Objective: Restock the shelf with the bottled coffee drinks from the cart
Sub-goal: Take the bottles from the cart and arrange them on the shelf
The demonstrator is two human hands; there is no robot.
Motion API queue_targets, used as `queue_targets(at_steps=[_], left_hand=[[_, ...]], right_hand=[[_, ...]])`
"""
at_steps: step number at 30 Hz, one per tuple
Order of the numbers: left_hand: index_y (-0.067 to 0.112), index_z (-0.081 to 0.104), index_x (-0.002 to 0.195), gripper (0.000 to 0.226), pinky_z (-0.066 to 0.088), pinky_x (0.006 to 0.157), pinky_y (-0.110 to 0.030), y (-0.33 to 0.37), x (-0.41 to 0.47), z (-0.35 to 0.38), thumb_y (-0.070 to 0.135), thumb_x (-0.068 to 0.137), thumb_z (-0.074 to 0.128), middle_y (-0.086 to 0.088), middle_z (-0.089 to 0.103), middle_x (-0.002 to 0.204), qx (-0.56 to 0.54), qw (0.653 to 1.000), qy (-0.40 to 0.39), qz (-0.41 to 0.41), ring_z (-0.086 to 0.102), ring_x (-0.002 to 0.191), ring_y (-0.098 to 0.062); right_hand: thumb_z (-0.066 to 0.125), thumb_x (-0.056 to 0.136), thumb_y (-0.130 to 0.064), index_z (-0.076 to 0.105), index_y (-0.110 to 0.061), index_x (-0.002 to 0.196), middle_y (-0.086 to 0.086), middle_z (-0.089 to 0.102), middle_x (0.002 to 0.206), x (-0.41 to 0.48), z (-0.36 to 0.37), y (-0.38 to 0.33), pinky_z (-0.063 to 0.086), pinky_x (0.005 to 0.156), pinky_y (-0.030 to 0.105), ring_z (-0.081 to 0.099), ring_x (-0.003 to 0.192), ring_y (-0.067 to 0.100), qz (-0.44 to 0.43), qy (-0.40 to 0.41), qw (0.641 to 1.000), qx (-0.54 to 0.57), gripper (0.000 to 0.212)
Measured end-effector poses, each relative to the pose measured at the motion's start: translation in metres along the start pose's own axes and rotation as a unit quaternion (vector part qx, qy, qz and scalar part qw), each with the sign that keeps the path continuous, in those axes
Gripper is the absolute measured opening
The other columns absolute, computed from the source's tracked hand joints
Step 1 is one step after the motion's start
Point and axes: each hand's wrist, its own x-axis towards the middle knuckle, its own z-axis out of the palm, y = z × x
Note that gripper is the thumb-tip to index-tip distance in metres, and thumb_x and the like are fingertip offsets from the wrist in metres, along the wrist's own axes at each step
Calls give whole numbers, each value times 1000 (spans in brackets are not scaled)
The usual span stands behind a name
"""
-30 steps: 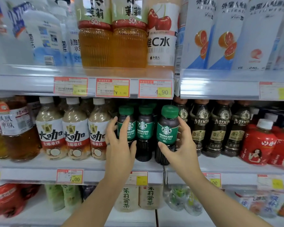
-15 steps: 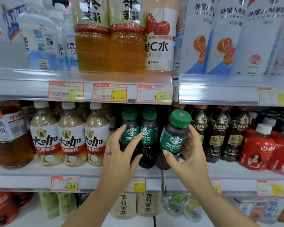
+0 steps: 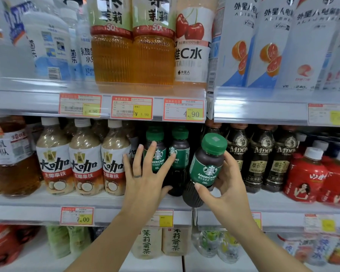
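Care with the tilt looks like the whole trick of this step: the green-capped Americano bottle (image 3: 205, 169) in the right hand (image 3: 228, 185) leans with its cap out toward the person and its dark ribbed base at the lip of the middle shelf (image 3: 28, 201), so I'd say it wants standing upright and sliding straight back, label facing out, into the gap to the right of the two Americano bottles already shelved (image 3: 166, 154). That hand is curled round the bottle's right side and back, thumb pressed against the lower front just under the label, a firm hold as far as I can see. The left hand (image 3: 145, 179) is spread wide and grips nothing; its fingertips lie against the fronts of the two standing bottles, thumb down near their bases, seemingly steadying them. The held bottle sits just to the right of that open hand, near but not touching it. To the right of the gripping hand stand the dark Mdov coffee bottles (image 3: 263, 160), close enough that a careless push might knock them.
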Motion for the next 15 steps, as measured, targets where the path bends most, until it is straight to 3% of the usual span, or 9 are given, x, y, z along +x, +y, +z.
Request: queue_targets(at_steps=[5,9,15], left_hand=[[35,29,143,108,12,105,-73,9,7,-7,56,51,82,-18,13,152,23,999,13,34,6,140,-40],[29,37,140,106,2,103,-72,13,19,-12,54,48,85,-11,17,154,67,995,2,75,4,141,-36],[27,46,137,101,-7,103,-71,25,22,-10,49,47,86,-7,20,154,91,994,-25,47,4,141,-34]], right_hand=[[69,77,7,36,-43,127,-17,57,124,2,-4,2,47,87,13,56,115,1,15,1,1000,10,79],[70,76,8,36,-40,128,-11,56,126,5,-6,3,47,88,13,56,114,0,14,4,1000,16,79],[72,74,4,36,-41,128,-8,55,128,5,-7,7,47,89,15,55,116,3,15,3,1000,17,79]])
